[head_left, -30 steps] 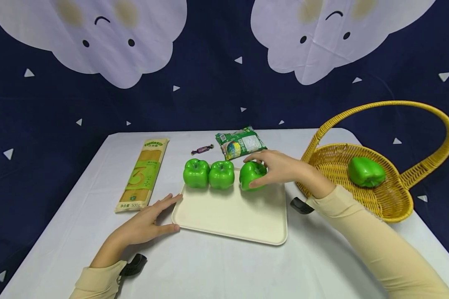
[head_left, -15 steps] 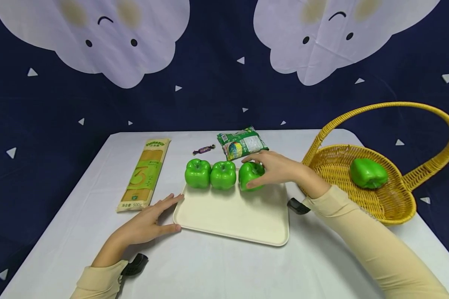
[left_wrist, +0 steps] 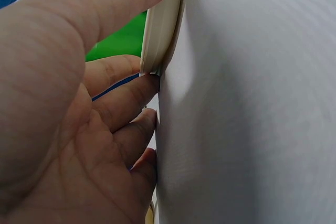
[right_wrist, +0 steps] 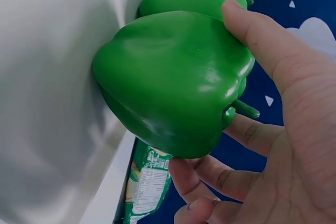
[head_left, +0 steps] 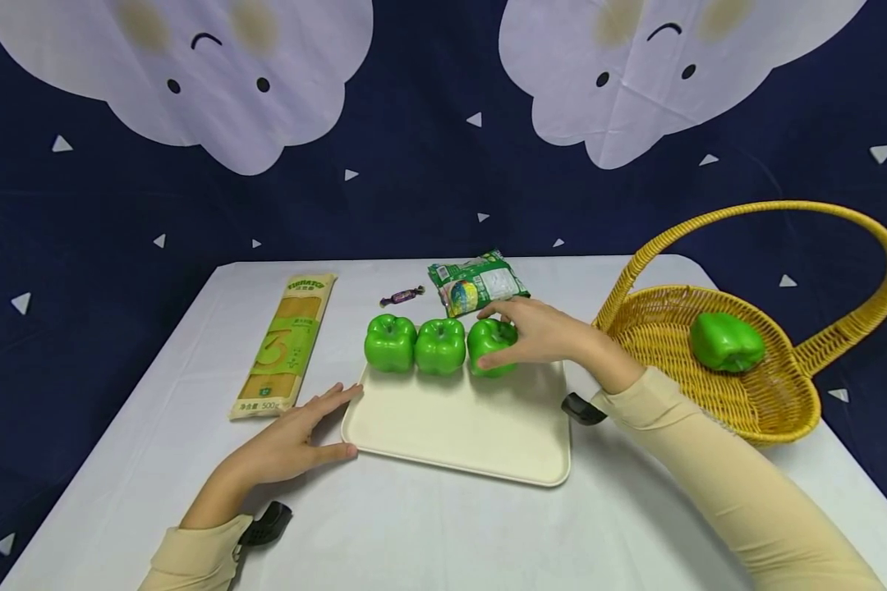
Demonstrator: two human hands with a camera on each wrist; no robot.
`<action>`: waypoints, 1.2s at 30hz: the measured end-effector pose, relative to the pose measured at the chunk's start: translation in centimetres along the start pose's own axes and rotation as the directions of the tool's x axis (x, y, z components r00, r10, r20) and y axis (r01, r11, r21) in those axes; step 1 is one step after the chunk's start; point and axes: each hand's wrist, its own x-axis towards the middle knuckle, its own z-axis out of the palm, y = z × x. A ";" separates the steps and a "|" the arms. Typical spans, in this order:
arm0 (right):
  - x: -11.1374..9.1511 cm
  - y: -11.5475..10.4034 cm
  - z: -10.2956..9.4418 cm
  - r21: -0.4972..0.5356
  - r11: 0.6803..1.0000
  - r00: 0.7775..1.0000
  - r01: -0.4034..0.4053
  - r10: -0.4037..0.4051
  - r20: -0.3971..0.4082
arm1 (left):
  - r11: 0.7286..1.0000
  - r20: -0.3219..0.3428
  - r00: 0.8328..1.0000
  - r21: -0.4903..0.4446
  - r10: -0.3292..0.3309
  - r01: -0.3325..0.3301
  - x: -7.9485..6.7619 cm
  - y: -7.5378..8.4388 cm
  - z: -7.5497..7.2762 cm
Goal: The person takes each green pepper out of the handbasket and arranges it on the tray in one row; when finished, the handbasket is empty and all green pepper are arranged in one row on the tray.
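My right hand (head_left: pixel 543 330) holds a green bell pepper (head_left: pixel 488 338) between thumb and fingers at the far side of a cream tray (head_left: pixel 454 427). Two more green bell peppers, a left one (head_left: pixel 390 343) and a middle one (head_left: pixel 439 345), stand beside it in a row along the tray's far edge. In the right wrist view, the held bell pepper (right_wrist: pixel 168 77) has its stem toward the palm. My left hand (head_left: pixel 288 447) has its fingers spread and touches the tray's left edge with thumb and fingertips. The left wrist view shows the tray's rim (left_wrist: pixel 160 30) against those fingers.
A wicker basket (head_left: pixel 710 414) with a tall handle stands at the right, a green bell pepper (head_left: pixel 726 341) inside. Behind the tray lie a wrapped candy (head_left: pixel 402 296) and a green snack bag (head_left: pixel 479 283). A noodle pack (head_left: pixel 284 349) lies at the left.
My right hand has slid the held bell pepper a little to the left, toward the middle one, narrowing the gap. My left hand stays at the tray edge.
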 end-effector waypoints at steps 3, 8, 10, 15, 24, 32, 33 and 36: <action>0.1 -0.2 0.1 -0.008 1.000 1.000 -0.004 0.004 -0.007 | 1.000 0.001 1.000 -0.003 0.000 0.000 0.0 0.0 0.0; 0.3 -0.2 0.3 -0.024 1.000 1.000 -0.018 0.017 -0.010 | 1.000 -0.002 1.000 -0.007 0.009 -0.009 0.0 -0.1 0.0; 0.3 -0.2 0.3 -0.026 0.999 1.000 -0.024 0.024 -0.007 | 1.000 0.000 1.000 -0.007 0.008 -0.008 0.0 -0.1 0.0; 0.1 -0.2 0.0 -0.017 1.000 1.000 -0.026 0.026 0.003 | 1.000 0.002 1.000 -0.006 0.006 -0.006 0.0 0.0 0.0; 0.1 -0.2 -0.3 -0.008 1.000 1.000 0.005 -0.004 0.016 | 1.000 0.001 1.000 -0.003 0.002 -0.002 0.0 0.0 0.0; -0.1 -0.2 -0.1 -0.004 1.000 1.000 -0.010 0.010 0.023 | 1.000 -0.002 1.000 -0.007 0.007 -0.007 -0.1 0.0 0.0; -0.1 -0.2 -0.1 -0.003 1.000 1.000 -0.011 0.011 0.024 | 1.000 -0.001 1.000 -0.006 0.005 -0.005 -0.1 0.0 0.0; -0.2 -0.1 -0.2 -0.004 1.000 1.000 -0.013 0.013 0.023 | 1.000 0.002 1.000 -0.002 -0.003 0.003 0.0 0.0 0.0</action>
